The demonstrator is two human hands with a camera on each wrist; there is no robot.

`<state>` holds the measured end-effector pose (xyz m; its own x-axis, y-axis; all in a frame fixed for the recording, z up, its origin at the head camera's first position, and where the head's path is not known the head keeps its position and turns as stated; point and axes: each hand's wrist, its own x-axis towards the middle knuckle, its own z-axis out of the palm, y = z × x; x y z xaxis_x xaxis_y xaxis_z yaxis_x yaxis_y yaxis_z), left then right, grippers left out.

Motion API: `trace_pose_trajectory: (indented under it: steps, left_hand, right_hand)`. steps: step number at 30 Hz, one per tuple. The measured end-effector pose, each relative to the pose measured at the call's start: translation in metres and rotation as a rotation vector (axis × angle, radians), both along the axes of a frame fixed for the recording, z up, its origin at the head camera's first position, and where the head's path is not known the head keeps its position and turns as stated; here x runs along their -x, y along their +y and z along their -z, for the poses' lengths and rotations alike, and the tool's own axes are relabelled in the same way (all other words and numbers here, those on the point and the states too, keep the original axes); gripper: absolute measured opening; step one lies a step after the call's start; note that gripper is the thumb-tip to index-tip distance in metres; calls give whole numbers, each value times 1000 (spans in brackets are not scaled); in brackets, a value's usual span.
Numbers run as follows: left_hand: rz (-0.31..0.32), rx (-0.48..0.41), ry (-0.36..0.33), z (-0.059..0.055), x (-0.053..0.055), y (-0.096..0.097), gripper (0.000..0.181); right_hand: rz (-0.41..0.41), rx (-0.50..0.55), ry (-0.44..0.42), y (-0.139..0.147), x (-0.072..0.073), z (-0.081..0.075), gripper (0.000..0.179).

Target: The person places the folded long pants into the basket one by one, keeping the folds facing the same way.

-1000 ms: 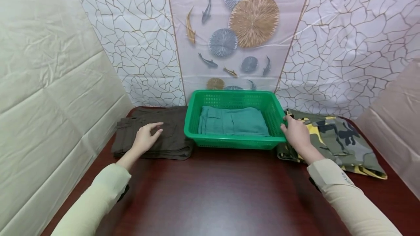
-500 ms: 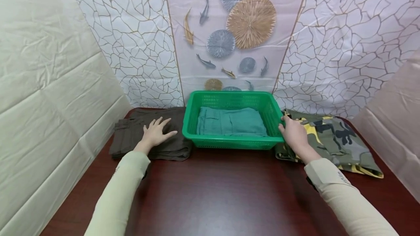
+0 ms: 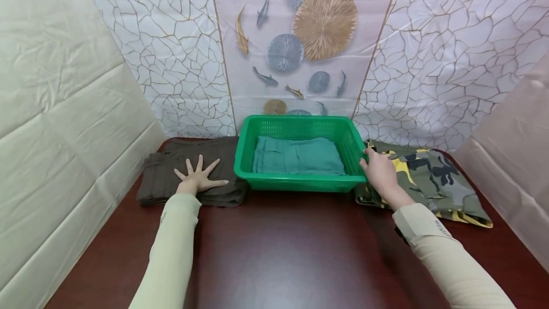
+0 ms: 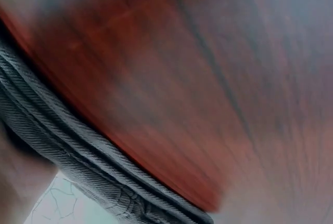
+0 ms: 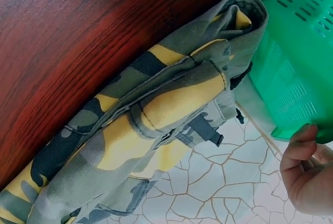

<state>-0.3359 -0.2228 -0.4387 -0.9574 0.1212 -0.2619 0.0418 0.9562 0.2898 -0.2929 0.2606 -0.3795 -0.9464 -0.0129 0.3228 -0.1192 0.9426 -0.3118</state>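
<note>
My left hand [image 3: 198,177] lies with fingers spread over a stack of folded dark brown trousers [image 3: 156,178], at the left in the head view. In the left wrist view a thick seamed fold of the trousers [image 4: 88,146] fills the lower left. At the basket's right end, my right hand [image 3: 381,171] holds the rim of the green plastic basket [image 3: 296,183] with curled fingers. Inside the basket lies a folded teal garment [image 3: 298,156]. Folded camouflage trousers [image 3: 442,185] lie to the right of it, beside the right hand; their straps and folds show in the right wrist view.
The dark red wooden table [image 3: 283,247] stretches in front of the basket. A patterned cloth backdrop [image 3: 184,85] stands directly behind the things. Pale cloth walls [image 3: 77,123] close in the left and right sides.
My left hand has come over the brown trousers and its fingers have spread from a half-curled pose. The right hand stays at the basket's rim. The head view has shifted slightly.
</note>
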Motion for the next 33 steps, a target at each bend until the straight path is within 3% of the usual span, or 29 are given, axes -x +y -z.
trace_pose_trajectory:
  steps: [3, 11, 21, 28, 33]
  left_hand:
    - [3, -4, 15, 1, 2, 2, 91]
    - [3, -18, -29, 4, -3, 2, 95]
    - [64, -18, -6, 7, -11, -11, 101]
    - [109, -8, 21, 8, -24, -23, 100]
    - [117, -2, 26, 16, -33, -33, 99]
  right_hand:
    - [8, -1, 1, 2, 1, -3, 34]
    - [12, 9, -21, 5, -1, -1, 35]
    - [10, 14, -22, 4, -1, -4, 35]
    - [13, 21, -5, 2, -1, -3, 35]
    - [10, 27, -9, -1, -2, -2, 35]
